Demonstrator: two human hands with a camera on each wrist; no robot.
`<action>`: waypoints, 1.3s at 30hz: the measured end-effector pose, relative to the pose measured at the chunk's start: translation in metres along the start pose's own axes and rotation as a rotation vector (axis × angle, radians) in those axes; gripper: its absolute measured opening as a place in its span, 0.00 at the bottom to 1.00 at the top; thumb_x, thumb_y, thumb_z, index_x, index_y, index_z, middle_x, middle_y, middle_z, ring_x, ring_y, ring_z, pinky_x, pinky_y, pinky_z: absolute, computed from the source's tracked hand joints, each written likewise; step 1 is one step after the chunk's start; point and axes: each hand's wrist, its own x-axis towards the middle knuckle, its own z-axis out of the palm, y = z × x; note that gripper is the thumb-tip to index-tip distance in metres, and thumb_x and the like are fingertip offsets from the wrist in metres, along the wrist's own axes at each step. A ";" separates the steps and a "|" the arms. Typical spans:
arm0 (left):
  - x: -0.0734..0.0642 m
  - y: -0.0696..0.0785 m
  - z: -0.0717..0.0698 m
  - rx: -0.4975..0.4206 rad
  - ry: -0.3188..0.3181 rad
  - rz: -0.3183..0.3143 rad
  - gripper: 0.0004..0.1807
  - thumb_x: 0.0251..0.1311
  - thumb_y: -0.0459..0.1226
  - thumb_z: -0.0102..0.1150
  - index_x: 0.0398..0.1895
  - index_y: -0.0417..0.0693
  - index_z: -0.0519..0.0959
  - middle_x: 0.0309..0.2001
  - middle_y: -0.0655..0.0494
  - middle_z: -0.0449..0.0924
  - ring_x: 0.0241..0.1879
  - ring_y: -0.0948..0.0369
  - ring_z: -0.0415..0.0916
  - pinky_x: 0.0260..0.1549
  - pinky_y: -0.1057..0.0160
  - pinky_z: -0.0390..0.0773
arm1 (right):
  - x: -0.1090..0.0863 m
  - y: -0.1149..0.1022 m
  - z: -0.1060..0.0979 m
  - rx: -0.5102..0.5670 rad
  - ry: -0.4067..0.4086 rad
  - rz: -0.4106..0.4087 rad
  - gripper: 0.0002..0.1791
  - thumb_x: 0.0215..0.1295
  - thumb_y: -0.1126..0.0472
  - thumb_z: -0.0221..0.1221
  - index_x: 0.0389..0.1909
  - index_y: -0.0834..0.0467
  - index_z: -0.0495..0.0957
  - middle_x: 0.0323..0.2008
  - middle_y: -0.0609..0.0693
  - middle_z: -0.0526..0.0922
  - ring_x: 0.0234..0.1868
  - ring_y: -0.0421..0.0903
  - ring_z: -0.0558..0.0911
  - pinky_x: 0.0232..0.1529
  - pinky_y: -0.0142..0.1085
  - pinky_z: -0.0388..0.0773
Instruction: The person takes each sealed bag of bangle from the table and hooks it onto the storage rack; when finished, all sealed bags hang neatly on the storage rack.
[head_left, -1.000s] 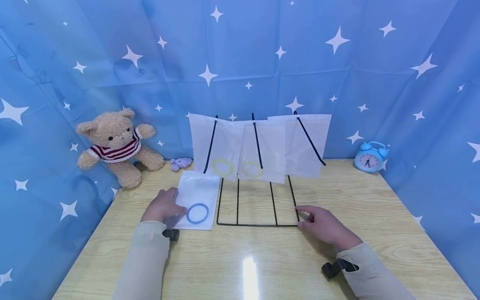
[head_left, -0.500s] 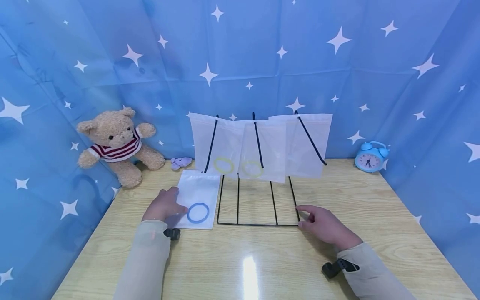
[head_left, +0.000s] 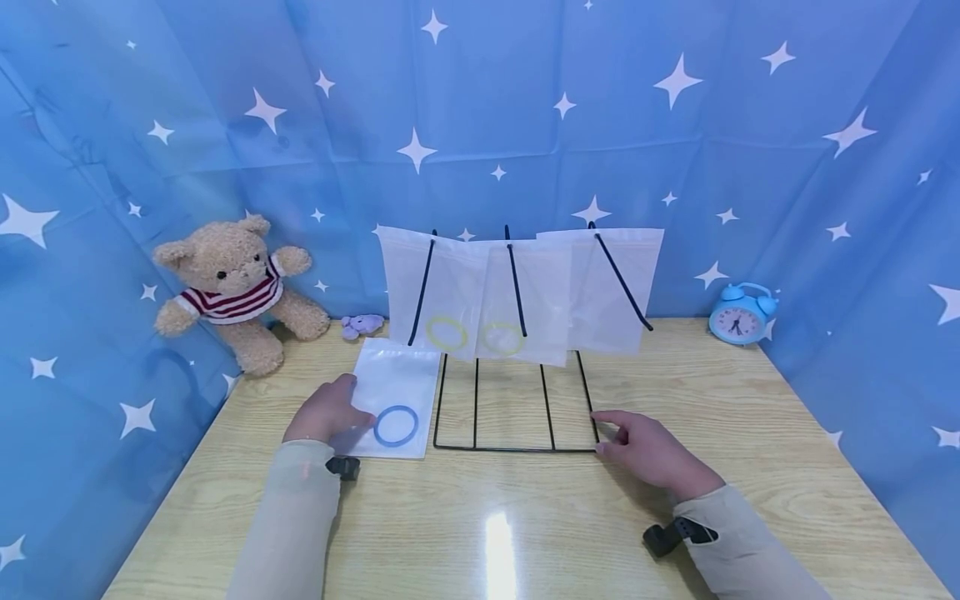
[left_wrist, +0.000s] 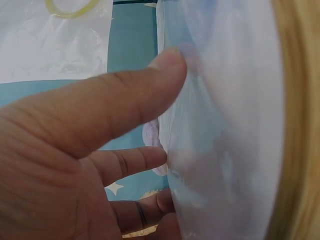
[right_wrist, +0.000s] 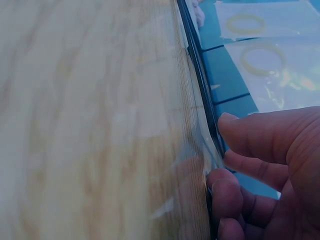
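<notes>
My left hand rests on a white zip bag lying on the table, its thumb tip right at the left side of a blue ring. In the left wrist view its thumb and fingers stretch loosely over the bag's surface. A black wire rack stands beside the bag. My right hand touches the rack's front right corner, thumb and forefinger spread along the wire. Three translucent zip bags hang from the rack's prongs; yellow rings show in the left bag and the middle bag.
Behind the left hand a teddy bear leans on the starry blue curtain. A small purple toy lies at the table's back edge. At the back right stands a blue alarm clock.
</notes>
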 end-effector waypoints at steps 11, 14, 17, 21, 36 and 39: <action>0.001 -0.007 -0.002 -0.135 -0.013 -0.039 0.50 0.65 0.43 0.71 0.85 0.45 0.54 0.83 0.37 0.52 0.80 0.33 0.50 0.75 0.30 0.57 | 0.000 0.000 0.002 0.003 0.003 -0.006 0.30 0.72 0.59 0.66 0.73 0.60 0.74 0.25 0.48 0.73 0.25 0.45 0.71 0.24 0.35 0.68; 0.000 -0.007 -0.003 -0.199 -0.007 -0.038 0.47 0.68 0.41 0.67 0.85 0.47 0.54 0.83 0.37 0.51 0.80 0.33 0.50 0.75 0.30 0.56 | 0.000 0.000 0.002 0.000 0.003 -0.006 0.30 0.72 0.59 0.66 0.73 0.60 0.74 0.25 0.48 0.73 0.25 0.45 0.71 0.24 0.35 0.68; -0.001 -0.007 -0.004 -0.236 -0.001 -0.012 0.43 0.70 0.38 0.64 0.84 0.47 0.55 0.83 0.36 0.52 0.80 0.33 0.51 0.75 0.29 0.56 | 0.000 0.000 0.002 -0.002 0.002 -0.004 0.30 0.72 0.59 0.66 0.73 0.60 0.74 0.25 0.48 0.73 0.25 0.45 0.71 0.24 0.35 0.68; 0.000 -0.008 -0.005 -0.255 -0.013 0.026 0.40 0.72 0.35 0.59 0.84 0.47 0.56 0.82 0.34 0.52 0.80 0.32 0.51 0.75 0.29 0.56 | -0.001 -0.001 0.002 0.000 0.002 0.001 0.31 0.72 0.59 0.66 0.73 0.59 0.73 0.25 0.49 0.73 0.25 0.45 0.71 0.24 0.35 0.68; 0.000 -0.007 -0.004 -0.313 -0.016 0.095 0.25 0.69 0.27 0.43 0.68 0.40 0.74 0.79 0.34 0.58 0.74 0.38 0.59 0.74 0.29 0.58 | 0.002 0.002 0.001 -0.014 -0.002 0.023 0.31 0.72 0.59 0.66 0.74 0.58 0.73 0.26 0.49 0.73 0.25 0.45 0.71 0.25 0.35 0.68; 0.000 -0.005 -0.005 -0.308 0.010 0.092 0.24 0.70 0.28 0.42 0.66 0.41 0.76 0.79 0.34 0.59 0.76 0.37 0.57 0.75 0.30 0.57 | 0.003 0.003 0.001 -0.016 0.001 0.027 0.31 0.72 0.60 0.66 0.74 0.57 0.73 0.26 0.49 0.73 0.26 0.46 0.71 0.25 0.36 0.68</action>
